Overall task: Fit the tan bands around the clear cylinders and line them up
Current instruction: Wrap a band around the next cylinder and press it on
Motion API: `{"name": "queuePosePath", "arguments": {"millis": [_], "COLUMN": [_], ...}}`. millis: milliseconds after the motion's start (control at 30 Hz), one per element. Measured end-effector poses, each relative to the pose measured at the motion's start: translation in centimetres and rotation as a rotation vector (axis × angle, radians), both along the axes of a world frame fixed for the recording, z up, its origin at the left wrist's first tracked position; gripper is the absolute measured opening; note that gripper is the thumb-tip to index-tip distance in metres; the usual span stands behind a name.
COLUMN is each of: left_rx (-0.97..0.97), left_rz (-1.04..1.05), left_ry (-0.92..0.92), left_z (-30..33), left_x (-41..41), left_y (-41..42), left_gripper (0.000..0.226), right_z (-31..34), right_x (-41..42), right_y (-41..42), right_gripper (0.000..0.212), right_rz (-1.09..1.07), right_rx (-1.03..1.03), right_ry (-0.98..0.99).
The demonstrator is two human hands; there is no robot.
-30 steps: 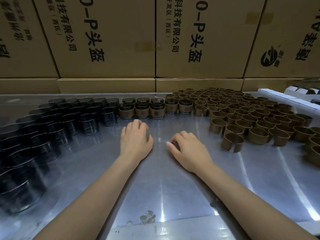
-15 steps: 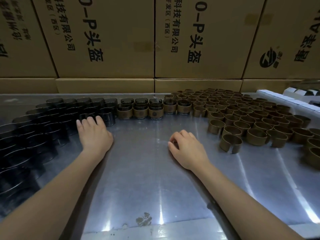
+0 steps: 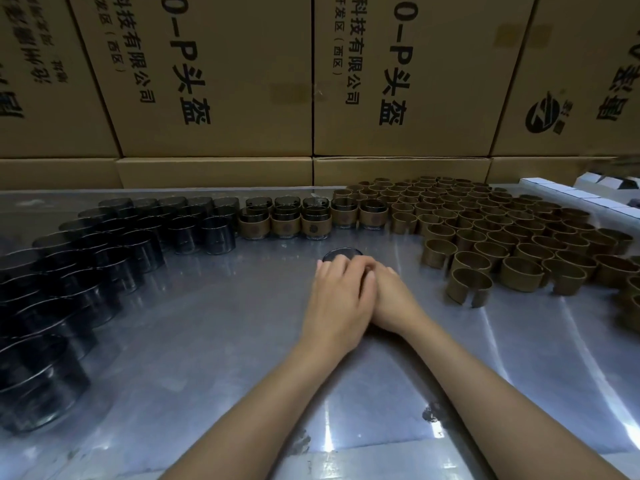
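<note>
Table: a shiny metal table [image 3: 214,393] runs from the near edge back to the boxes.
Left hand: the left hand [image 3: 337,306] lies over the right, its fingers curled round a clear cylinder [image 3: 341,254] standing at mid-table; only the cylinder's dark rim shows past the fingertips.
Right hand: the right hand [image 3: 393,303] is pressed against the left, fingers curled at the same cylinder; what they pinch is hidden.
Bare cylinders: a crowd of clear cylinders [image 3: 104,271] fills the left side, reading dark.
Loose bands: split tan bands [image 3: 519,237] stand in rows on the right.
Finished row: banded cylinders [image 3: 313,220] stand side by side further back, each with a round emblem too small to read.
White boxes: small white boxes [image 3: 588,199] sit at far right.
Writing: cardboard cartons [image 3: 214,81] wall off the back, printed "科技有限公司", "(西区)" and "0-P头盔"; a round logo [image 3: 543,116] marks the right carton.
</note>
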State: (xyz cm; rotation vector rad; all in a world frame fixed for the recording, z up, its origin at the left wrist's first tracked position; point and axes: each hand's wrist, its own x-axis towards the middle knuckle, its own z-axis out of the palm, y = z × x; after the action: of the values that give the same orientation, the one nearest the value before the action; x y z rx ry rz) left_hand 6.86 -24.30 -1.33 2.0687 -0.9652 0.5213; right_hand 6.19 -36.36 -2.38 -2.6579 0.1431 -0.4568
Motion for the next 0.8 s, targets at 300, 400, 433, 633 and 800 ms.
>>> {"name": "queuePosePath", "arguments": {"millis": [300,400,433,633,800], "left_rx": [-0.254,-0.119,-0.024,0.196,0.178], "left_rz": [0.105,0.147,0.176,0.220,0.209], "left_ry": [0.435,0.435,0.423,0.382,0.374], "left_z": [0.3,0.0,-0.1,-0.4,-0.4], "left_x": [3.0,3.7,3.8,3.7,3.8], "left_y": [1.6,1.7,1.8,1.8,2.0], "left_gripper": [0.025,0.034,0.037,0.036,0.033], "right_z": [0.7,0.8,0.8,0.8,2.3], "right_x": [-1.0,-1.0,-1.0,-1.0,-2.0], "right_y": [0.2,0.3,0.3,0.5,-0.1], "right_gripper": [0.061,0.065,0.065,0.071,0.061], "right_rz": [0.010,-0.016,-0.027,-0.057,-0.364], "right_rx": [0.481,0.379,0.344,0.308,-0.023], "right_ry": [-0.314,-0.339,-0.309,-0.141,-0.375]}}
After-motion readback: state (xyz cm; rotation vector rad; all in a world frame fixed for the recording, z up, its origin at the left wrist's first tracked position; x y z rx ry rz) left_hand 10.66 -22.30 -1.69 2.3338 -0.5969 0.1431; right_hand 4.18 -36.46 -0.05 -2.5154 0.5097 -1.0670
